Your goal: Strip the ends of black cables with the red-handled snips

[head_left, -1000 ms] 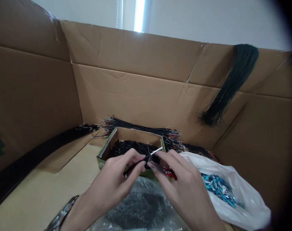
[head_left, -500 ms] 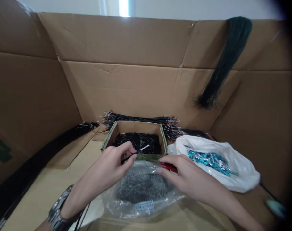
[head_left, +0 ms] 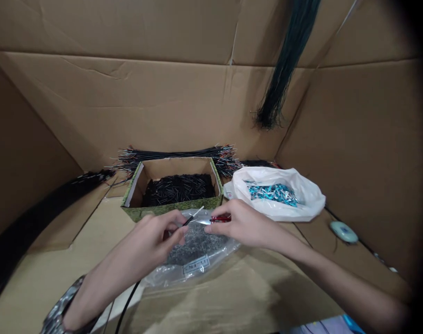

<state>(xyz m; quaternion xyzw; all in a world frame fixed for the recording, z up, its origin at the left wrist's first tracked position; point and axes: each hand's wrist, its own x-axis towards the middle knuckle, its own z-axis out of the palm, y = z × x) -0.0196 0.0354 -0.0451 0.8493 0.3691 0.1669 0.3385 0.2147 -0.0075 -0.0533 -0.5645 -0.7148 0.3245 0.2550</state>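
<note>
Left hand (head_left: 167,232) pinches thin black cable (head_left: 188,221); right hand (head_left: 237,223), a red-handled, seemingly metal blade (head_left: 214,220): slipping might nick the cable.

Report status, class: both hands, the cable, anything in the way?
Left hand pinching black cable, pale tip showing. Right hand gripping red-handled tool nearby. Clear bag below; no obstruction seen between cable and tool.

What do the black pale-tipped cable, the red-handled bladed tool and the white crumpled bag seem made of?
Black pale-tipped cable: likely rubbery plastic sheath, smooth and dark; tip unclear.
Red-handled bladed tool: handle probably glossy plastic, bright red; blade likely metal, shiny and flat.
White crumpled bag: apparently thin plastic film, from its soft sheen and creases.
</note>
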